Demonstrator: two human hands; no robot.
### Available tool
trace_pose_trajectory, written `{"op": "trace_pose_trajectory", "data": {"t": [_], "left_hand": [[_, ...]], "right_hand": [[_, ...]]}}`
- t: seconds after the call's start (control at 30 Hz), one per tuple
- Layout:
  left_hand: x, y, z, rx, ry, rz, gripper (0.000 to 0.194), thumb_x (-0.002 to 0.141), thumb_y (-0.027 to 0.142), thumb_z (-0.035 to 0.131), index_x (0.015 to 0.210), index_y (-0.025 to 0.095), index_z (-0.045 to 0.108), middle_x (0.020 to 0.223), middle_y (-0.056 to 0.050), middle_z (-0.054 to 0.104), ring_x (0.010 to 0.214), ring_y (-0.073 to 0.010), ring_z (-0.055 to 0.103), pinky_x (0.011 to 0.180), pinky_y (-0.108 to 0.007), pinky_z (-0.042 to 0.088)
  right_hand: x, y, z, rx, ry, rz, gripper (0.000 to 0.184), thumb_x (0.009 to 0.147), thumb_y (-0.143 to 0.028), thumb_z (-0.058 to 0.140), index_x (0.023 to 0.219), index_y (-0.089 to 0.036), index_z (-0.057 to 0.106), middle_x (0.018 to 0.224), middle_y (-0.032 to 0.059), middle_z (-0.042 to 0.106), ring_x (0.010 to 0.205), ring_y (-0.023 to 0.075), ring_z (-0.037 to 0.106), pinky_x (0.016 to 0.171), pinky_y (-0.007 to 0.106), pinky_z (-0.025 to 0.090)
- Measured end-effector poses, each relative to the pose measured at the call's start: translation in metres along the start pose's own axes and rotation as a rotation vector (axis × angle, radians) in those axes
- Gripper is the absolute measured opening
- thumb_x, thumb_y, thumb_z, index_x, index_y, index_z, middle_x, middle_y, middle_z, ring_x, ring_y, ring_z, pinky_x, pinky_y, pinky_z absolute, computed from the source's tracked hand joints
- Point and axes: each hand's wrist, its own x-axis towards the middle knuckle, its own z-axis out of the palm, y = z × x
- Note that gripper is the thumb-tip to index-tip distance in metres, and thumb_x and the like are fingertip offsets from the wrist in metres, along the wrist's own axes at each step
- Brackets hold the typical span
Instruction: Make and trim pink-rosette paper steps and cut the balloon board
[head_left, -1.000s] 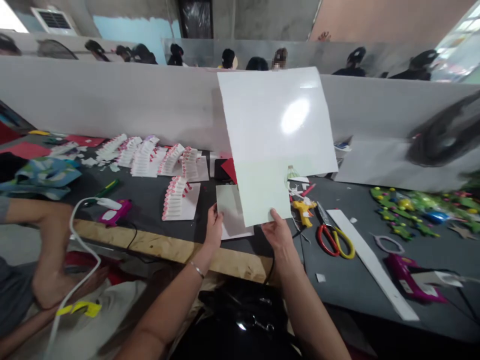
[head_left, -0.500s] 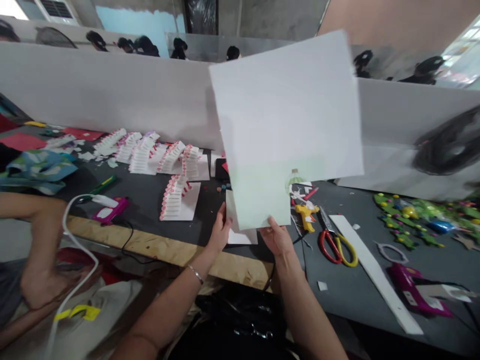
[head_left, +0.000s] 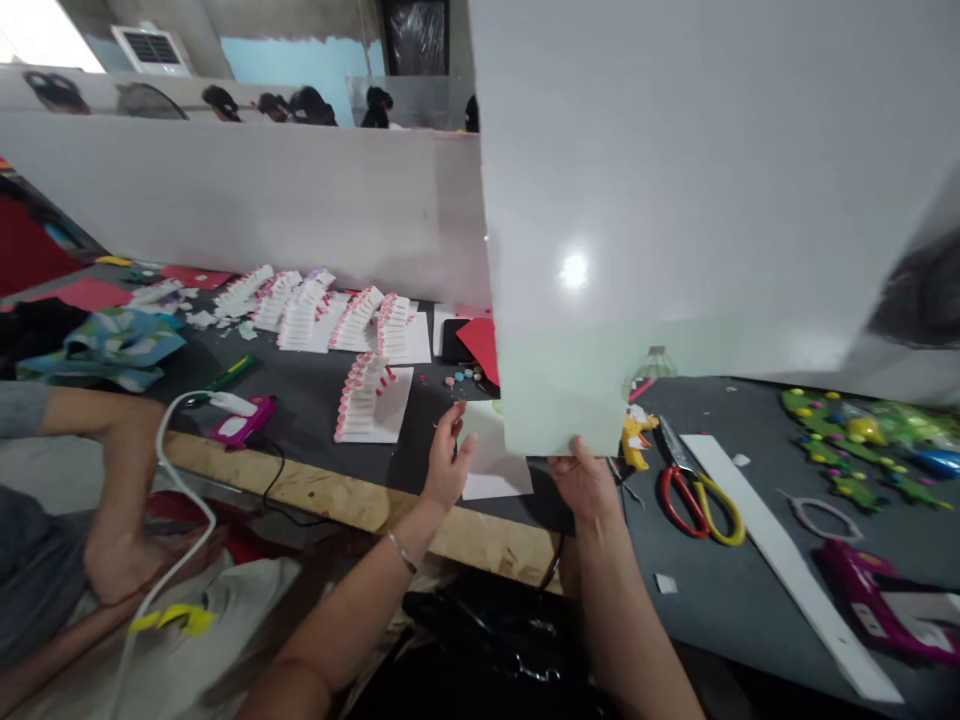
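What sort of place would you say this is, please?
Most likely a handicraft workshop: rows of red-edged white paper cutouts, a pink hot glue gun and scissors lie on a grey work table.

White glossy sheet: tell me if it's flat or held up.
Held up: the right hand holds the white glossy sheet by its lower edge, above the grey table, its top out of view.

**Shared craft workshop**

A long grey worktop (head_left: 300, 400) runs along white partition boards (head_left: 225, 190) and carries craft gear: a magenta hot glue gun (head_left: 244, 420), red-and-yellow-handled scissors (head_left: 694, 510), rows of small red-edged paper pieces (head_left: 360, 320) and a large white sheet (head_left: 675, 200). Other people's heads (head_left: 311, 107) show beyond the partitions. Bare concrete walls (head_left: 195, 30) and a wall-mounted air vent (head_left: 150, 47) make it a plain workroom.
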Motion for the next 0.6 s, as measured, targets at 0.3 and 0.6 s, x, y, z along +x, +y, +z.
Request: {"op": "trace_pose_trajectory", "data": {"t": [0.3, 0.6], "left_hand": [[0.063, 0.034, 0.022, -0.285, -0.161, -0.400, 0.059, 0.057, 0.050, 0.087, 0.102, 0.015, 0.068, 0.101, -0.011, 0.076, 0.099, -0.0303, 0.070, 0.088, -0.043, 0.056], [0.097, 0.040, 0.012, -0.218, -0.014, -0.196, 0.047, 0.059, 0.046, 0.085, 0.098, 0.024, 0.070, 0.105, -0.005, 0.077, 0.103, -0.0258, 0.070, 0.094, -0.039, 0.055]], "right_hand": [[0.001, 0.000, 0.005, -0.169, 0.012, 0.091, 0.036, 0.064, -0.024, 0.084, 0.097, -0.022, 0.069, 0.090, 0.0009, 0.077, 0.083, 0.0169, 0.071, 0.072, 0.028, 0.058], [-0.055, -0.148, -0.006, -0.472, 0.191, -0.586, 0.030, 0.090, -0.028, 0.062, 0.119, -0.029, 0.065, 0.120, 0.0047, 0.069, 0.117, 0.0227, 0.062, 0.101, 0.043, 0.049]]}}
